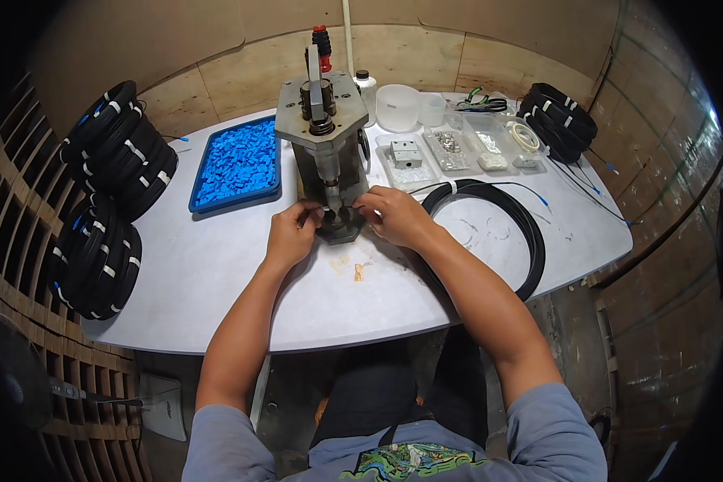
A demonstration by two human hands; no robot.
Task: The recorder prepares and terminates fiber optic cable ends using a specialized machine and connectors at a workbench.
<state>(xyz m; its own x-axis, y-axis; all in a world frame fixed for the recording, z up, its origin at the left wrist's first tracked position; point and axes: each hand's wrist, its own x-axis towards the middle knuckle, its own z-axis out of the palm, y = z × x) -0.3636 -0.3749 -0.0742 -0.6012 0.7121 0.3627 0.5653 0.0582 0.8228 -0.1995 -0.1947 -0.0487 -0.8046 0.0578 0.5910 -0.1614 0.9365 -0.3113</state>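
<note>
A grey metal bench press (pixel 347 114) with a lever and red-black handle stands upright in the middle of the table. At the foot of its ram (pixel 328 167), my left hand (pixel 293 231) comes in from the left, fingers pinched together. From the other side my right hand (pixel 399 218) reaches to the same spot, its thumb and fingers closed too. Whatever lies between the fingertips is too small and dark to make out. A coil of black cable (pixel 532 249) lies flat beside the press, partly under my right forearm; one end has a blue tip.
Left of the press sits a blue tray (pixel 275 195) of small blue pieces. Stacked black cable coils stand at the left (pixel 120 153) and far right (pixel 558 120). Clear boxes (pixel 490 149) of small parts, a white tub (pixel 398 108) and a bottle (pixel 365 84) stand behind.
</note>
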